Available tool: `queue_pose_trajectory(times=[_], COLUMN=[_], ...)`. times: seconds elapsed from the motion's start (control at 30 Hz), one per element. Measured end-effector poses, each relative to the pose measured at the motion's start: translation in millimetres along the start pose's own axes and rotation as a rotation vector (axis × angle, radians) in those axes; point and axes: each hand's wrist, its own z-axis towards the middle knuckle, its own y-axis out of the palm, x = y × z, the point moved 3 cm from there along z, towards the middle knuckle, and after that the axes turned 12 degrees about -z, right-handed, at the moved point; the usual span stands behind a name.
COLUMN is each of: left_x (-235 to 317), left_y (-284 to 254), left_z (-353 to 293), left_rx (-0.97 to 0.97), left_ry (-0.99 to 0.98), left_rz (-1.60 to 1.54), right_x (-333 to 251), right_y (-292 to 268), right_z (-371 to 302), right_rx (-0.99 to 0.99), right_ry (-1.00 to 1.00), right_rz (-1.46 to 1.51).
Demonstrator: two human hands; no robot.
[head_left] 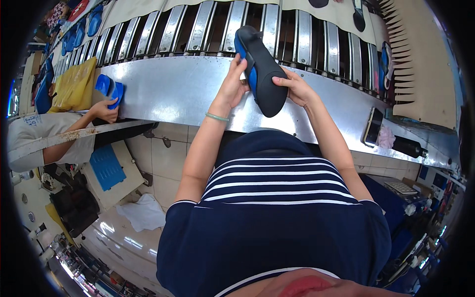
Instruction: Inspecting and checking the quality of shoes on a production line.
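Observation:
A high-heeled shoe (267, 74) with a blue upper and a black sole is held over the metal ledge, its sole turned up toward me. The short heel points to the far side and the rounded toe end is nearest me. My left hand (232, 84) grips the shoe along its left side, fingertips on the blue upper. My right hand (297, 89) has hold of the toe end, thumb pressed on the black sole. A pale green bangle (217, 117) circles my left wrist. The shoe's inside and the fingers beneath it are hidden.
A roller conveyor (196, 27) runs beyond the metal ledge (168, 84). At left, a co-worker's hand (106, 111) holds blue shoe pieces (117, 94) by yellow plastic (74, 86). A phone (372, 126), pink scrunchie (386, 137) and black bottle (408, 147) lie on the right.

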Motion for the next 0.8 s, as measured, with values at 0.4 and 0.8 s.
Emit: queue_pose_trajectory(times=[0.4,0.8], left_x=[-15,-13], left_y=[-1,9], left_z=[4,4], left_rx=[-0.124,-0.063], left_ry=[-0.059,-0.034], left_rz=[0.009,0.052], right_x=[26,30], right_y=[-30,-36], right_z=[3,6], right_rx=[-0.105,-0.15], right_ry=[0.007,0.03], right_rz=[0.286,0.451])
